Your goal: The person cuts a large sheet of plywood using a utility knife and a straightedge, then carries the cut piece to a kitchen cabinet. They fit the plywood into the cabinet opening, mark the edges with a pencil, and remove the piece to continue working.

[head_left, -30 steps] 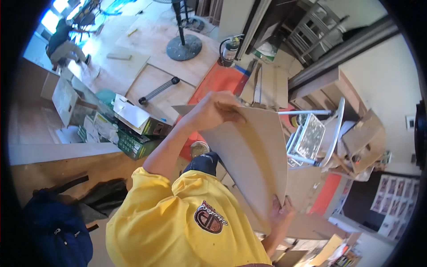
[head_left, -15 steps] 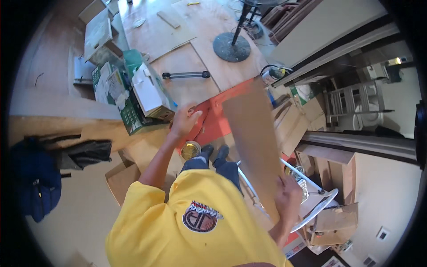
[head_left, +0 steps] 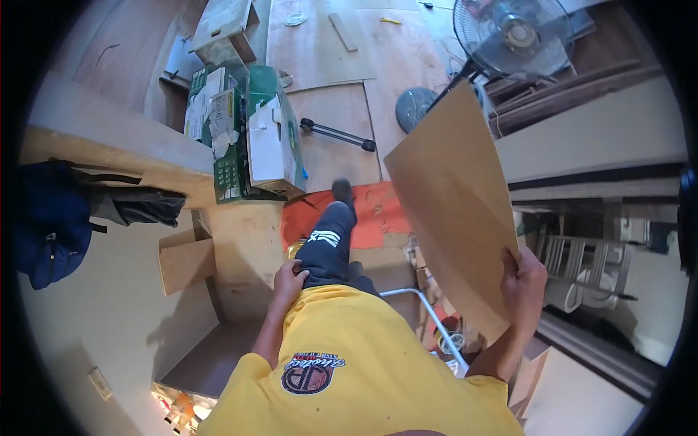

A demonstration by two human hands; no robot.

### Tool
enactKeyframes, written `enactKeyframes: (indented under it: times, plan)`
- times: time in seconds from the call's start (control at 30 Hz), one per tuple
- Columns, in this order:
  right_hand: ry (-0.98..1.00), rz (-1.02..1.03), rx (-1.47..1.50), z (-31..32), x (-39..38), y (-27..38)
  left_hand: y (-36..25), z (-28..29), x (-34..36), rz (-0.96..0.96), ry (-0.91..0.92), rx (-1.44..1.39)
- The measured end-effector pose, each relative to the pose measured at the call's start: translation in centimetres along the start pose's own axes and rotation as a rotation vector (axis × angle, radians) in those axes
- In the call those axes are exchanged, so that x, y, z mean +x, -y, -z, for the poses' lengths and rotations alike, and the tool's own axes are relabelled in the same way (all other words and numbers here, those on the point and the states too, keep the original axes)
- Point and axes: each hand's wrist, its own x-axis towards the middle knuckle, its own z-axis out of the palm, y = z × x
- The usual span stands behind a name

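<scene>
My right hand (head_left: 526,275) is shut on a large brown board (head_left: 447,200) at its lower right edge, holding it tilted up at my right side. My left hand (head_left: 289,275) is low at my waist, its fingers curled on my dark trousers (head_left: 324,251). A leg of mine is stretched forward over a red sheet (head_left: 382,211) on the floor. Below the board is a white tubular metal frame (head_left: 435,315). A round metal can (head_left: 294,249) is partly hidden behind my left leg.
Ahead are boxes (head_left: 270,152), a black bar (head_left: 338,134) on plywood flooring (head_left: 338,167) and a standing fan (head_left: 512,36). At left, a blue backpack (head_left: 51,218) hangs near an open carton (head_left: 185,265). A doorway on the right shows a ladder (head_left: 585,265).
My left hand has let go of the board and dropped to my trousers. My right hand has carried the board rightward. A leg has stepped forward, and the view has turned, bringing the fan in.
</scene>
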Motion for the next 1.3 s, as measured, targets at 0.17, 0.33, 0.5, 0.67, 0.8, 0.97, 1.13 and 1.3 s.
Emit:
enactKeyframes:
  times: [0.17,0.33,0.5,0.67,0.8,0.97,1.13,1.3]
  plan:
    - [-0.011,0.089,0.043,0.1,9.6,4.5,-3.4,0.3,6.9,0.050,-0.037,0.032]
    - [0.091,0.042,0.080,-1.0,21.8,9.4,-12.2,7.9,16.5,0.032,0.370,0.296]
    - [0.185,0.120,0.119,-1.3,34.4,16.0,-22.6,15.6,25.6,-0.148,-0.037,0.122]
    - [0.101,0.124,0.157,-3.6,47.1,20.5,-27.8,20.1,31.0,-0.107,-0.033,0.100]
    - [-0.008,0.037,0.211,-3.5,56.9,23.0,-32.8,23.4,33.0,-0.036,0.139,0.417]
    - [-0.180,-0.022,0.294,-4.1,68.8,25.0,-36.3,24.1,39.1,-0.178,0.185,0.375]
    - [-0.188,-0.053,0.416,-6.3,82.1,24.8,-41.5,26.1,47.8,-0.175,0.097,0.284]
    - [-0.064,-0.229,0.439,-6.0,95.5,27.3,-41.4,28.4,53.8,0.217,-0.026,0.112]
